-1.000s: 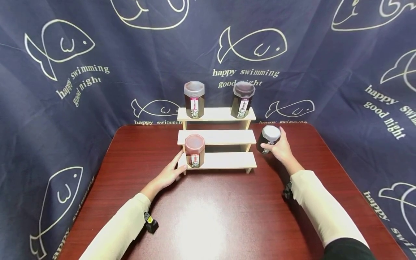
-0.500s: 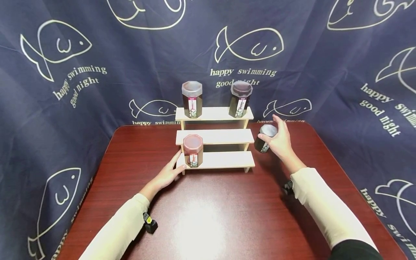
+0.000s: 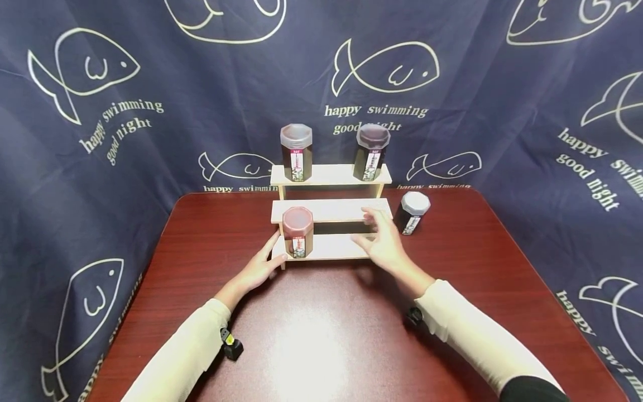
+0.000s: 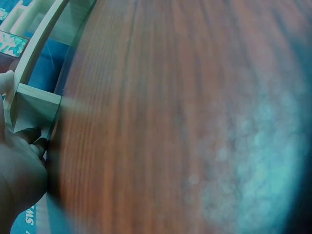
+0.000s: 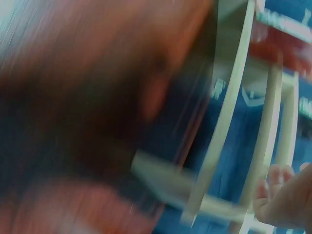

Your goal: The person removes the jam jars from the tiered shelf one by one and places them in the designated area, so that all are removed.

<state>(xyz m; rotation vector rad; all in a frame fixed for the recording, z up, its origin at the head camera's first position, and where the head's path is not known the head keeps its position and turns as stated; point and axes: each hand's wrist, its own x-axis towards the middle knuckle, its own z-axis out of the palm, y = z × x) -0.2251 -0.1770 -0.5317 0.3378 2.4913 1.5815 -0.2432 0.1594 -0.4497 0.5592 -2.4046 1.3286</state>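
Note:
A three-tier wooden shelf point(image 3: 331, 210) stands on the table. My left hand point(image 3: 257, 272) grips its lower left end, thumb at the front edge beside the red-lidded jar point(image 3: 297, 233); the left wrist view shows the fingers of this hand point(image 4: 22, 168) curled at the shelf's side panel point(image 4: 36, 105). Holding nothing, my right hand point(image 3: 387, 243) is over the right part of the lower tiers, fingers loosely bent and apart. To its right a white-lidded dark jar point(image 3: 412, 213) stands on the table. The right wrist view is blurred, with this hand point(image 5: 287, 197) near the shelf point(image 5: 226, 117).
On the top tier stand two dark jars, one at the left point(image 3: 297, 153) and one with a purple lid at the right point(image 3: 372, 153). A blue curtain point(image 3: 226, 84) with fish drawings hangs behind the red-brown table point(image 3: 211, 223).
My right hand has let go of the white-lidded jar and moved left, in front of the shelf. That jar stays right of the shelf. My left hand has kept its place.

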